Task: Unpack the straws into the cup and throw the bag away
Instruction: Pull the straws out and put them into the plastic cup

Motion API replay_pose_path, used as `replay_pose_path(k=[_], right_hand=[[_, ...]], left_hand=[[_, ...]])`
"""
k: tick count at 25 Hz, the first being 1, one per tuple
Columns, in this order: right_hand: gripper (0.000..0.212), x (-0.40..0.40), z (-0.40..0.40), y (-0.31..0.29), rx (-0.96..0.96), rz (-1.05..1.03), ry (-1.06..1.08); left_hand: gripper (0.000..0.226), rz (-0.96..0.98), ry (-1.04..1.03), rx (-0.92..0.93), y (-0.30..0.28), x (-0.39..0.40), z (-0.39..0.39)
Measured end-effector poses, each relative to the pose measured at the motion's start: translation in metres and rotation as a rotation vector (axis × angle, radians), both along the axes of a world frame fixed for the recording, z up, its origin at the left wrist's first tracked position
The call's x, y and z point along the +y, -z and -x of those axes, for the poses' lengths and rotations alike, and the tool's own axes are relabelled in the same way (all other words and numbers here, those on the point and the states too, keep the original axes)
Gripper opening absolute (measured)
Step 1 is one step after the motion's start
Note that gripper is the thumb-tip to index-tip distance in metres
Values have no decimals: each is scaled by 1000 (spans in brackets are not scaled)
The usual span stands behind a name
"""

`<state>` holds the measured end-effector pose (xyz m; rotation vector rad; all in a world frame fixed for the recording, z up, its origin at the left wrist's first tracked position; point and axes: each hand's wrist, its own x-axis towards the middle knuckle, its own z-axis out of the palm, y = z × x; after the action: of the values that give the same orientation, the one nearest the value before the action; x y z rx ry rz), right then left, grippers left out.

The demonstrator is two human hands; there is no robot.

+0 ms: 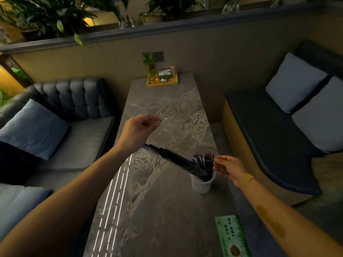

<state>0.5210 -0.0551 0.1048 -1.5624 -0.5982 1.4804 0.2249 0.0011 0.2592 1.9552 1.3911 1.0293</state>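
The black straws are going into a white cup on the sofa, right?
Not quite. The head view shows the white cup standing on the marble table, not on the sofa. The black straws are indeed going into it, with the right hand at the cup's rim.

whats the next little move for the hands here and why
Probably keep drawing the clear bag up and away with the left hand while the right hand steadies the black straws. Their lower ends already sit in the cup, yet the bag still sheathes them.
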Motion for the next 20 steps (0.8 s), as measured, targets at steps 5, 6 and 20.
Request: replay_pose_path(k=[5, 6, 20], right_hand=[[8, -8, -5, 5, 51, 29, 13], [9, -9, -6, 6, 62, 36, 20], [6, -14, -13, -3, 169, -2, 14]], left_hand=[[10, -50, 43, 59, -16, 7, -31], [10, -60, 51, 77, -18, 7, -35], [11, -158, 69, 81, -47, 6, -58]])
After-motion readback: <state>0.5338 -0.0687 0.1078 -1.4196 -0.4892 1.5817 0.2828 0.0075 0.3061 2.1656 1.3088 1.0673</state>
